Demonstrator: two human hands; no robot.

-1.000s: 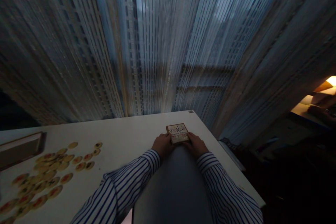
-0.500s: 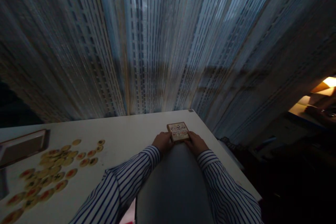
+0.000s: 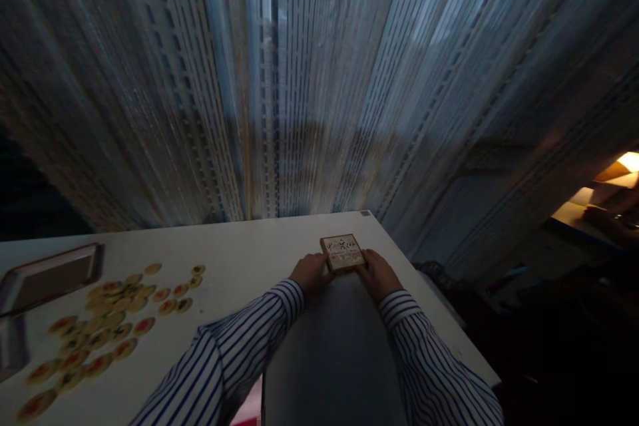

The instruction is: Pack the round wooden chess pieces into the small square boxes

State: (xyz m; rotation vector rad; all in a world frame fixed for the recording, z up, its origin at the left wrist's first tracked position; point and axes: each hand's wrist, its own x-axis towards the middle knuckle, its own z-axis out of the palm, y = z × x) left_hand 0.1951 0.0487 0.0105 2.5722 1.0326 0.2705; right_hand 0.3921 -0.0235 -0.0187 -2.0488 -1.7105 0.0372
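Observation:
A small flat box [image 3: 343, 252] with dark lettering and a patterned light top is at the right part of the white table. My left hand [image 3: 310, 273] grips its left edge, and my right hand [image 3: 378, 273] holds its right edge. The fingertips are partly hidden beside and under the box. Striped sleeves cover both forearms. To the left lie several round yellowish pieces [image 3: 98, 323] with red or dark marks, loosely spread and partly overlapping.
On the white table [image 3: 239, 239], a brown-rimmed tray [image 3: 54, 276] stands at the far left, with a grey object [image 3: 12, 346] nearer. A string curtain [image 3: 299, 80] hangs behind the table. A lit lamp [image 3: 628, 161] glows at the far right.
The view has shifted slightly, so the table's contents appear a little further right. Both hands remain on the box.

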